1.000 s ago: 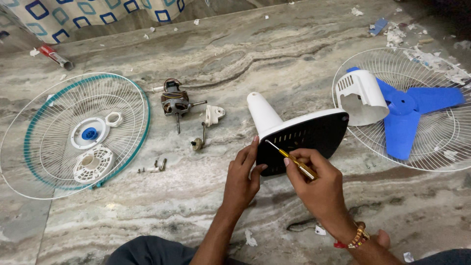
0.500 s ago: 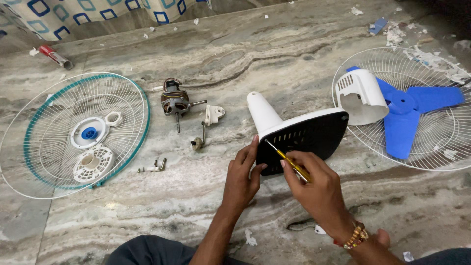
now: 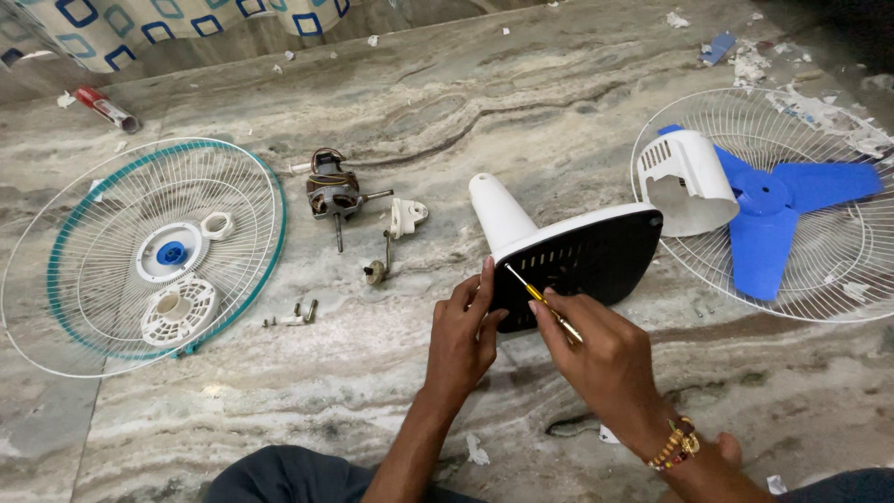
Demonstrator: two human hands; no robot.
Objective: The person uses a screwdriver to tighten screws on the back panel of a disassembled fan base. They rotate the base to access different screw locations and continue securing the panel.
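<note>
From the head view, the fan base (image 3: 577,256) lies tipped on its side on the marble floor (image 3: 559,102), right in front of you. Its black underside, cut with rows of slots, faces you, and its white neck points up and to the left, away from you. The white rim runs along the top edge of the black panel.

Your left hand (image 3: 463,333) rests against the lower left edge of the base, fingers together and pressed flat to the black panel, thumb reaching toward its edge. Your right hand (image 3: 596,349) comes in from the lower right, its fingers clamped round a yellow-handled screwdriver (image 3: 543,302). The shaft slants up and to the left, and its tip meets the black underside near the left end. A beaded bracelet (image 3: 677,443) sits on that wrist.

To the left lie the motor (image 3: 333,193), a small white bracket (image 3: 407,217) and a few loose screws (image 3: 291,317), then the teal-rimmed guard (image 3: 56,261) farther out. To the right, the white motor cover (image 3: 689,177) and the blue blade (image 3: 773,210) lie on the other guard (image 3: 838,298).
</note>
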